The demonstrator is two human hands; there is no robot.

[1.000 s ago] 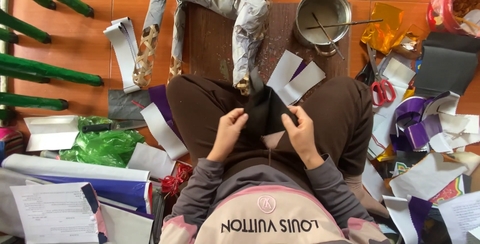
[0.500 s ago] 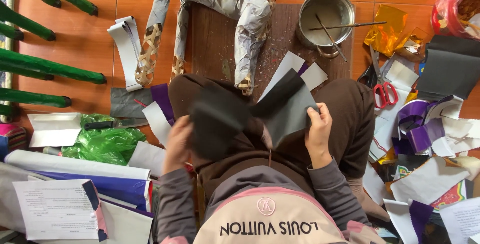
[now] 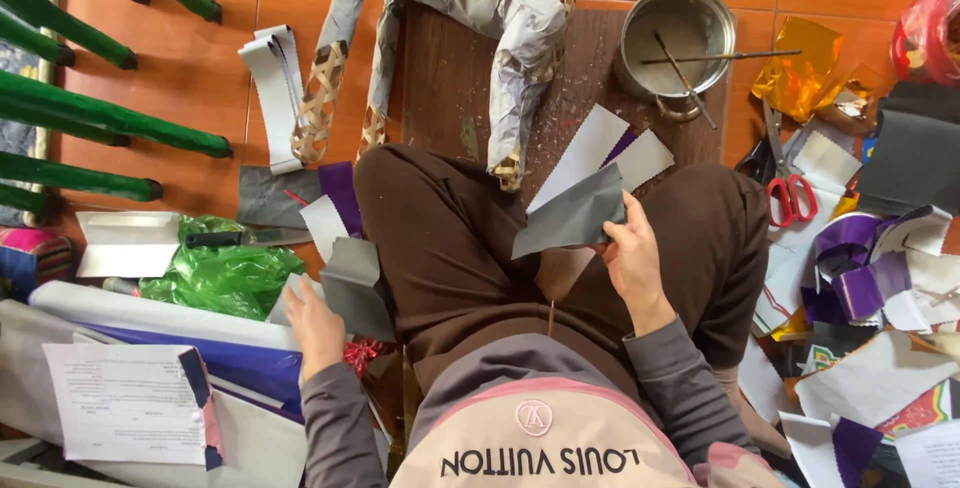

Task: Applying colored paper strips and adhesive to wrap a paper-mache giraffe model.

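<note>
I sit cross-legged on an orange tiled floor in brown trousers. My right hand (image 3: 633, 260) pinches a grey sheet of paper (image 3: 570, 220) above my right knee, with white and purple strips (image 3: 600, 148) fanned out behind it. My left hand (image 3: 310, 316) is stretched out past my left knee and holds another grey piece of paper (image 3: 352, 288) low by the floor. A paper-covered woven bamboo figure (image 3: 500, 8) lies on a dark wooden board (image 3: 450, 78) just ahead of my knees.
A metal pot (image 3: 678, 36) with sticks stands beyond my right knee. Red-handled scissors (image 3: 788, 188) and purple, white and black paper scraps lie to the right. On the left are a knife (image 3: 240, 239), a green plastic bag (image 3: 220, 273), rolled sheets and green poles (image 3: 100, 118).
The grey paper held in both hands at my lap has come apart into two pieces. My left hand carried one piece down to the left; my right hand keeps the other raised.
</note>
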